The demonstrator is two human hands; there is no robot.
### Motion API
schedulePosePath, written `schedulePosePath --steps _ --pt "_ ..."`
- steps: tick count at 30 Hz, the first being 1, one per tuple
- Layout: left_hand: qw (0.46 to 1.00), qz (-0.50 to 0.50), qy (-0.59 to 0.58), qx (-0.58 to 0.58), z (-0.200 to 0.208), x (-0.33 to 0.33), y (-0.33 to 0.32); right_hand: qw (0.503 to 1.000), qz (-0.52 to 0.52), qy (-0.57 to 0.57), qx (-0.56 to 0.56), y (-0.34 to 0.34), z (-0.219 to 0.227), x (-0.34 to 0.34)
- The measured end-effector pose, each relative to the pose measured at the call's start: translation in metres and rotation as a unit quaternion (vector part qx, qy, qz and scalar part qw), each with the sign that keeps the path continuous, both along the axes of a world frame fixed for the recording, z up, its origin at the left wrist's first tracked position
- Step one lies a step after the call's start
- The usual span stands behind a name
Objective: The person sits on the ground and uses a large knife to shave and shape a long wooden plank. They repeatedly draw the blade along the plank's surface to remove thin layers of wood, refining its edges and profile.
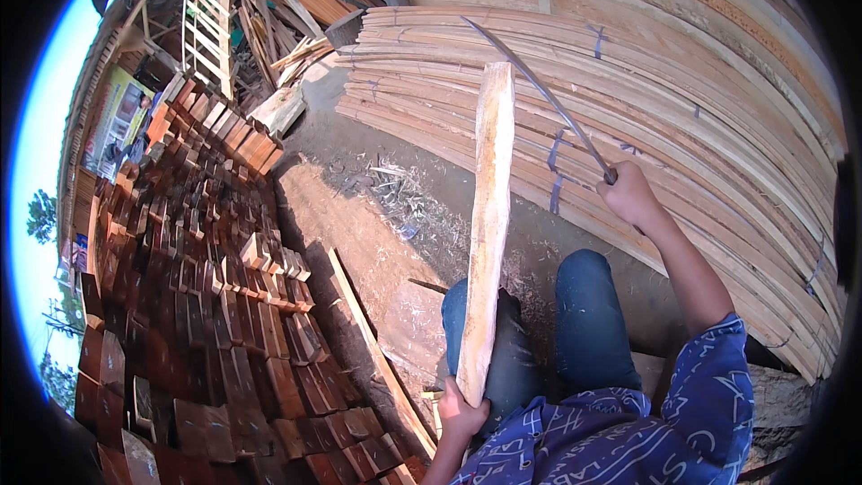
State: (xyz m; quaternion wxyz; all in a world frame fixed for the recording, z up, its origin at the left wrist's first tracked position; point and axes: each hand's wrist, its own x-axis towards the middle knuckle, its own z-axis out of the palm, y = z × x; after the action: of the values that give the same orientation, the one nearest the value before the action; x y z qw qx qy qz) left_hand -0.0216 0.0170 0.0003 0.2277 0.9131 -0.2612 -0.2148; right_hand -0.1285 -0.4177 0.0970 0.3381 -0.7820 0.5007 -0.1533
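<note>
A long, roughly hewn piece of wood [489, 207] stands tilted up over my left thigh, pale along its cut sides. My left hand [462, 409] is wrapped around its lower end. To the right, my right hand [628, 193] is closed around the handle of a machete [557, 108]. The long dark blade points up and to the left, its tip beyond the wood's top end. Blade and wood are apart. The wood's lowest end is partly hidden by my left hand.
Bundled wooden strips [422, 54] lie in long stacks ahead and to the right. Stacked dark timber [206, 305] fills the left side. Wood shavings [400, 202] litter the ground, and a thin plank [377, 350] lies left of my legs. A ladder [208, 22] leans farther back.
</note>
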Motion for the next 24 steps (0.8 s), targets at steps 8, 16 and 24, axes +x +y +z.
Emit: schedulePosePath --steps 8,16,24 --pt "0.987 0.000 0.131 -0.092 -0.015 0.026 0.012 0.997 0.083 -0.006 -0.004 0.081 -0.028 -0.016" --pt "0.993 -0.033 0.105 -0.033 -0.015 0.008 0.053 0.975 0.194 -0.104 0.003 0.059 -0.002 0.010" --pt "0.994 -0.068 0.071 0.041 -0.027 -0.002 0.077 0.934 0.167 -0.132 0.288 0.070 -0.013 -0.009"
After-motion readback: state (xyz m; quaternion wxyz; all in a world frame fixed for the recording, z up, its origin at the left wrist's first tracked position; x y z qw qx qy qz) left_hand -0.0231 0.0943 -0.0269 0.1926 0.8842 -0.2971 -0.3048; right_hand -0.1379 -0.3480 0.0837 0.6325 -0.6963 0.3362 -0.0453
